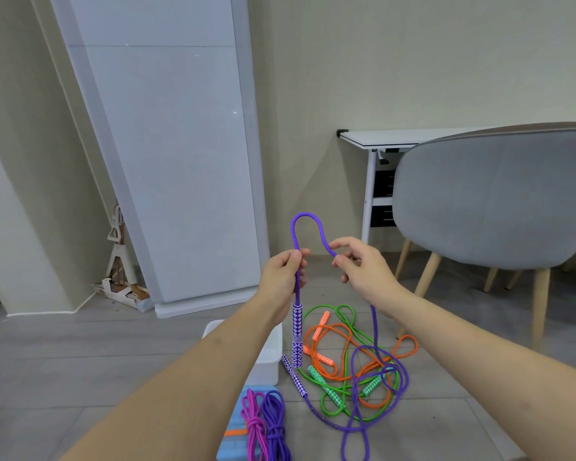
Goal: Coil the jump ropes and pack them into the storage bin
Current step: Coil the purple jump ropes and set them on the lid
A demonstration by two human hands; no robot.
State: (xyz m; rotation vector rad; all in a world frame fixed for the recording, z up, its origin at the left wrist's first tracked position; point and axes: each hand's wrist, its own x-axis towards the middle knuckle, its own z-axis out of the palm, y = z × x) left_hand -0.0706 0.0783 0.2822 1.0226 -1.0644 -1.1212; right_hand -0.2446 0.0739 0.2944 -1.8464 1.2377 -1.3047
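A purple jump rope [308, 218] arches between my hands at chest height. My left hand [285, 276] grips it just above its patterned purple handle [297, 334], which hangs straight down. My right hand [363, 264] pinches the other side of the arch, and the rope drops from it to the floor. On the floor lie loose orange [341, 329] and green [323, 307] ropes, tangled with the purple one. A white storage bin [270, 356] stands on the floor, partly hidden by my left arm. Coiled magenta [253, 424] and purple [275, 420] ropes lie on a blue thing at the bottom.
A grey shell chair [492, 197] with wooden legs stands at right, close to the rope pile. A white desk [379, 138] is behind it. A large white panel [177, 161] leans on the wall at left, with clutter beside its foot.
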